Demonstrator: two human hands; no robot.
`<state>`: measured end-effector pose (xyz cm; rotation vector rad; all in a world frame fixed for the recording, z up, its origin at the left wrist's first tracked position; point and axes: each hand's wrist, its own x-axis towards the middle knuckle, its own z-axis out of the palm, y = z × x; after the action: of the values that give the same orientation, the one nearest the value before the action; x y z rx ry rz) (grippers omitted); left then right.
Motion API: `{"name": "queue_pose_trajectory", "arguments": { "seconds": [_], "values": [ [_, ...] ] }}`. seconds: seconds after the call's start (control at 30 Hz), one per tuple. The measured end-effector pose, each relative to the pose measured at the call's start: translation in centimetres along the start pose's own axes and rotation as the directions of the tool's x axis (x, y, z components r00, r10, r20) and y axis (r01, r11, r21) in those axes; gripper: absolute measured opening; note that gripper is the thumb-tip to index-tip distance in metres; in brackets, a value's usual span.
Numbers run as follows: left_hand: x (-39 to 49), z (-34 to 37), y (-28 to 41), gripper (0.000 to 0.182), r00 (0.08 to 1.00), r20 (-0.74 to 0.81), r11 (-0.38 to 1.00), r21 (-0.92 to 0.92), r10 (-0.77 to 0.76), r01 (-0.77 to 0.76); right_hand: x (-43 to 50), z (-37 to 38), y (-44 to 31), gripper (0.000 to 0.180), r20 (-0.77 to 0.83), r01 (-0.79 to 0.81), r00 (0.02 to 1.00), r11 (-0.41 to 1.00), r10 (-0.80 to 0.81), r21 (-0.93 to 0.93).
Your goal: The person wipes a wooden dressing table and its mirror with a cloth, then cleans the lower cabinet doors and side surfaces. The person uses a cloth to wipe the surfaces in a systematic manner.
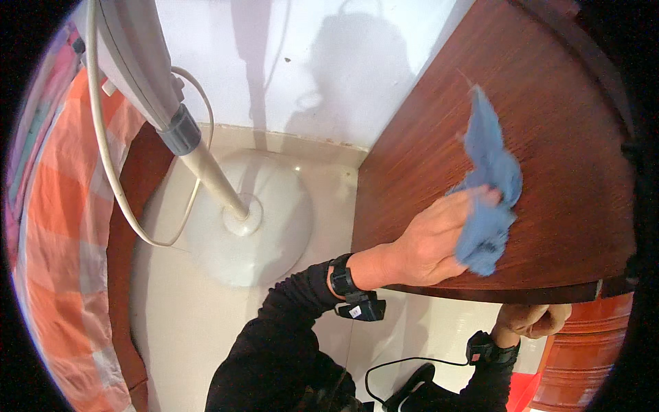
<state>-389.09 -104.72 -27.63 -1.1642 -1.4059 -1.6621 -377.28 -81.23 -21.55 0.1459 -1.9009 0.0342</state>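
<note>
My left hand (pixel 430 242) grips a crumpled blue cloth (pixel 486 232) against the dark reddish-brown wooden side panel (pixel 412 170) of a piece of furniture. A loose end of the cloth trails up along the panel, beyond my fingers. Lower right, my right hand (pixel 538 319) is by the panel's dark front edge (pixel 494 295), its fingers curled. Part of that hand is hidden, so whether it grips the edge I cannot tell. Both wrists wear black straps with small devices.
On the left stands a whitish pole (pixel 216 177) on a round base (pixel 280 226), with a looped cord (pixel 110 170). Beyond it, an orange checked cloth (pixel 56 221) covers a wood-framed bed or seat. A white wall (pixel 216 77) rises behind; glossy wooden fronts (pixel 582 355) are lower right.
</note>
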Motion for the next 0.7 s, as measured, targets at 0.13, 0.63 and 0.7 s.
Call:
{"name": "queue_pose_trajectory", "arguments": {
  "seconds": [0.13,0.63,0.7],
  "values": [
    [-9.8,-0.8,-1.1,0.04,0.958,0.098,0.963,0.003,-0.269,0.27,-0.9,-0.2,1.7,0.025,0.044,-0.059,0.997,0.998,0.06,-0.035],
    [-21.0,-6.5,5.5,0.044,0.131,0.152,0.071,-0.35,-0.98,0.934,3.2,2.8,-1.8,0.01,-0.334,0.441,0.875,0.863,-0.351,0.247],
    [-18.4,-6.8,6.9,0.048,0.143,0.172,0.034,-0.519,-0.975,0.854,3.3,2.6,-1.7,0.012,-0.254,0.369,0.922,0.857,-0.291,0.36]
  ]
}}
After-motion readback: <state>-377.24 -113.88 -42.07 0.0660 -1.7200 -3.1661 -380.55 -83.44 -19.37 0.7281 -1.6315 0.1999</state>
